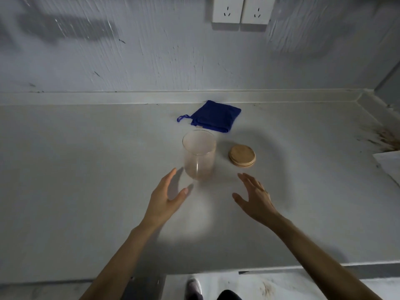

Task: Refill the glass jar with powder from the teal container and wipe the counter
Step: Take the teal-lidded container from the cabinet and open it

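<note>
A clear glass jar (pixel 199 155) stands upright and uncovered in the middle of the grey counter (pixel 86 180). Its round wooden lid (pixel 242 156) lies flat just to the right of it. A folded dark blue cloth (pixel 213 116) lies behind the jar near the wall. My left hand (pixel 166 198) hovers with straight fingers just left of and in front of the jar, holding nothing. My right hand (pixel 254 197) is spread open in front of the lid, also holding nothing. No teal container is in view.
Two white wall sockets (pixel 241 9) sit on the wall above. Brown stains (pixel 383 137) mark the counter's right corner, beside a white sheet (pixel 389 163) at the right edge. The counter's front edge runs below my forearms, with floor and a shoe (pixel 194 287) beyond.
</note>
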